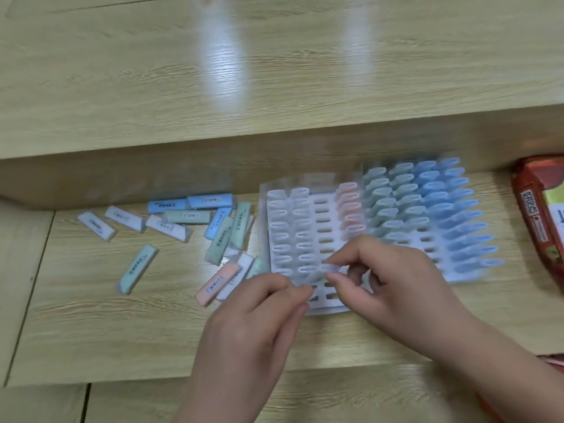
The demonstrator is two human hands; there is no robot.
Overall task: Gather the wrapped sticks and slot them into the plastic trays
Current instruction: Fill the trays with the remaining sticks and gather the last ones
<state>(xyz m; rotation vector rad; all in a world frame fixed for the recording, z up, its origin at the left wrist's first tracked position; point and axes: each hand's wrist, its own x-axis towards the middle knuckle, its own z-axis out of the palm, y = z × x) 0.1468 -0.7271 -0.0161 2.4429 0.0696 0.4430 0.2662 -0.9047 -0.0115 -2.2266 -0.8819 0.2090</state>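
- The left hand (262, 306) comes in from the bottom edge. Its forearm rises toward the trays, and the thumb and forefinger are closed together at the tip.
- The right hand (396, 279) reaches in from the lower right with its wrist angled inward. Thumb and forefinger are pinched and the other fingers are curled beneath.
- Both hands pinch one clear-wrapped white stick (317, 274) between them, the left at its lower end and the right at its upper end.
- That stick hangs just over the near rows of the left tray (322, 221). It leans, with its top end tipped toward the right hand. Blur hides whether its foot is in a slot.
- Sticks already slotted stand on end with their long axes up and tilted away from the camera: white ones (290, 233) in two columns and pink ones (349, 209) in another.
- The right tray (427, 248) touches the left one and carries green sticks (387, 203) and blue sticks (451, 215).
- Loose sticks (183, 216) lie flat on the counter (122, 331) left of the trays, pointing in many directions.
- One green stick (139, 268) lies apart from them, on a diagonal.
- A red packet (534, 221) lies at the right edge.
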